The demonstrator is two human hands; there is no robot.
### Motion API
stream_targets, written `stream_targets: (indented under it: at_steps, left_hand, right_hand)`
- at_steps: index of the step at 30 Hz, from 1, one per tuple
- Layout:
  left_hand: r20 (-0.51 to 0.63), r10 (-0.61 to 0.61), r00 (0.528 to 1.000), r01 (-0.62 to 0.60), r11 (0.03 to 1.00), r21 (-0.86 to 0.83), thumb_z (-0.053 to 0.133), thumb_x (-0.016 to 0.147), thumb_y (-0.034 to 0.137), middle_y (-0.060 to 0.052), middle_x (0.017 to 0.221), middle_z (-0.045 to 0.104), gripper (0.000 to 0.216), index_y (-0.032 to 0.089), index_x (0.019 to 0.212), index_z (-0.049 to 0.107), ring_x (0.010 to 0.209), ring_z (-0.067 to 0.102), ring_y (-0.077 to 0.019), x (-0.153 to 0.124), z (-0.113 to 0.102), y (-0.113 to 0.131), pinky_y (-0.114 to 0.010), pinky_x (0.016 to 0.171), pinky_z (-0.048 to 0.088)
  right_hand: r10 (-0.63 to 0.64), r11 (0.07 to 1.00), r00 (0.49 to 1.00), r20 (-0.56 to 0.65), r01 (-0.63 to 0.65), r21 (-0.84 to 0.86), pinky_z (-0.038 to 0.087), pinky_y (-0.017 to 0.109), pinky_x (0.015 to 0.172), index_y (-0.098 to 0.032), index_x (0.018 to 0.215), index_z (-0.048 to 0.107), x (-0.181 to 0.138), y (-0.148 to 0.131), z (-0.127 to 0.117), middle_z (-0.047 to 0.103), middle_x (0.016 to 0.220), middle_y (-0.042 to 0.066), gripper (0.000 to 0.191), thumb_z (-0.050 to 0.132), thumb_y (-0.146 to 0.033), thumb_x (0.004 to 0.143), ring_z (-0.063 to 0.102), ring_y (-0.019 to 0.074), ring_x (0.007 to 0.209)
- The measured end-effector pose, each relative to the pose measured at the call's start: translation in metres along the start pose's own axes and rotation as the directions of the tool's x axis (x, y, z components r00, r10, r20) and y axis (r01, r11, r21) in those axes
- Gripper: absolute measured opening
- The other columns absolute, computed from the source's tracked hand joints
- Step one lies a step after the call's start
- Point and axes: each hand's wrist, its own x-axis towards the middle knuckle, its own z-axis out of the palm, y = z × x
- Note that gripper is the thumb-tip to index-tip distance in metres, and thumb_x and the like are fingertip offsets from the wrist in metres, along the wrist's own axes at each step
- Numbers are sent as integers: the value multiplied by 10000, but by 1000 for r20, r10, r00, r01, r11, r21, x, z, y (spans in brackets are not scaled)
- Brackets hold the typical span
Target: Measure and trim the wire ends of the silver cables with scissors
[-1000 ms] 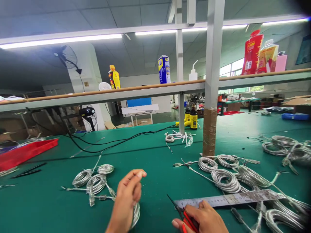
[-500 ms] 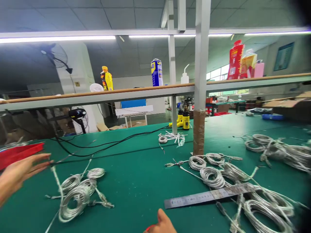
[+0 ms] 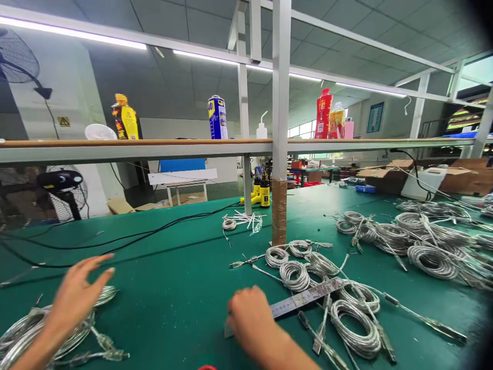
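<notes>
My left hand (image 3: 79, 293) hovers above a bundle of coiled silvery clear cables (image 3: 26, 326) at the lower left, thumb and fingers apart, holding nothing. Near the front middle of the bench, my right hand (image 3: 252, 318) is closed over the near end of a steel ruler (image 3: 284, 307). Its curled fingertips are hidden from above, and a corner of the ruler shows to their left. The ruler's other end lies across more coiled cables (image 3: 355, 329) with USB plugs. A red curved piece (image 3: 208, 367) peeks in at the bottom edge.
A taped upright post (image 3: 279, 210) rises from the green bench (image 3: 177, 293) behind the ruler. Beyond it are yellow heat guns (image 3: 264, 194) with black cords. A large heap of coiled cables (image 3: 427, 241) lies right. Bottles and a blue spray can (image 3: 217, 118) stand on the shelf.
My view has swung right, taking the red tray at left out of sight. My right hand has moved up onto the ruler. My left hand has come over the left cable bundle.
</notes>
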Motion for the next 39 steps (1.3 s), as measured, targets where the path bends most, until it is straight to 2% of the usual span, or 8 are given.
stream_targets:
  at_steps: [5,8,19,24,32,35,37,39]
  left_hand:
    - [332,136,934,-33,954,-298,514,700,371,-79,1106,514,291,202,908,625,1021,497,-259,-42,46,43,-374,827,418]
    - [462,205,863,-3,916,-402,518,690,384,-73,1072,555,268,221,862,644,1004,514,-251,-74,57,70,-383,839,416]
    - [816,303,493,-206,951,-229,495,669,164,-76,1323,386,593,206,1253,401,1203,318,-277,-149,91,99,-428,985,247]
    - [746,324,582,-272,942,-197,405,738,169,-93,1211,511,526,203,1262,390,1087,441,-270,-149,96,98,-384,921,319]
    - [753,290,591,-250,953,-170,448,713,196,-69,1261,462,458,260,1161,516,1131,400,-309,-143,97,80,-407,890,346]
    - [622,234,747,-124,969,-216,458,720,256,-90,1237,472,389,217,1091,568,1127,405,-295,-133,92,74,-421,918,334]
    - [407,125,905,18,944,-329,425,753,337,-118,1136,526,359,169,1035,571,1053,469,-280,-122,81,73,-419,882,377]
    - [227,-22,974,129,874,-469,411,766,428,-110,1077,547,393,163,1028,535,1011,501,-268,-111,63,74,-414,858,406]
  right_hand:
    - [233,963,972,-31,-235,-135,358,400,739,-91,792,644,20,75,-5,657,836,164,149,568,-30,680,581,275,869]
    - [284,944,959,8,-278,-179,361,400,792,-113,738,622,19,100,5,660,798,61,61,569,-142,745,589,197,813]
    - [157,973,969,-190,-184,-136,284,359,728,-135,755,627,-2,92,-30,656,794,115,190,515,-11,664,533,261,892]
    - [94,983,926,-367,-144,-112,260,349,731,-170,885,579,-5,80,-54,626,883,78,220,456,-63,737,473,246,924]
    - [270,938,663,-698,-18,347,328,327,712,-174,958,547,6,70,-66,601,868,70,220,520,-216,743,500,219,816]
    - [413,633,747,-522,177,754,384,304,668,-176,908,546,13,62,-57,612,825,48,233,567,-279,701,541,191,745]
    - [385,247,844,-373,295,923,411,289,677,-161,890,537,17,52,-46,624,820,46,262,591,-307,679,564,178,752]
    - [315,-121,916,-250,300,946,422,274,690,-146,888,533,18,36,-33,632,829,54,314,627,-325,648,578,172,771]
